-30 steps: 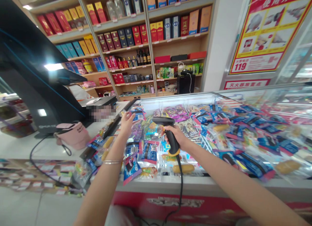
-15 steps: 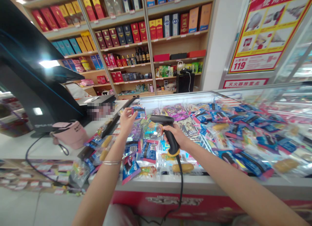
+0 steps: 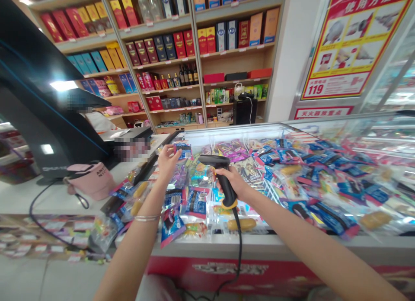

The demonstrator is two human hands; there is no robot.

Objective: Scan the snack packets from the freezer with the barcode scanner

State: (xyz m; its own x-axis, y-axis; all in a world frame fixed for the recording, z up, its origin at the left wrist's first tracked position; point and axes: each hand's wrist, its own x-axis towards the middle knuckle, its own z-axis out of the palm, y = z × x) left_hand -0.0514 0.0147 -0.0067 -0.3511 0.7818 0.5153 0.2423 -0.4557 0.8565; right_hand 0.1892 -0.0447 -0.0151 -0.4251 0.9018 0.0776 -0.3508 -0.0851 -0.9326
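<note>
My left hand (image 3: 167,162) pinches a small blue snack packet (image 3: 183,151) and holds it up above the counter. My right hand (image 3: 234,182) grips the handle of a black barcode scanner (image 3: 218,171) with a yellow collar; its head points left at the packet, a short gap away. The scanner's black cable (image 3: 239,244) hangs down over the counter's front edge. A thin bracelet circles my left wrist.
Several snack packets lie on the glass-topped counter (image 3: 259,244). A black till screen (image 3: 39,110) stands at the left, a pink cap (image 3: 89,180) below it. Wooden shelves (image 3: 194,59) of boxes and bottles fill the back wall. A red-and-yellow poster (image 3: 343,46) hangs right.
My left hand has lifted the blue packet slightly and tilted it toward the scanner. The scanner has stayed almost still in my right hand.
</note>
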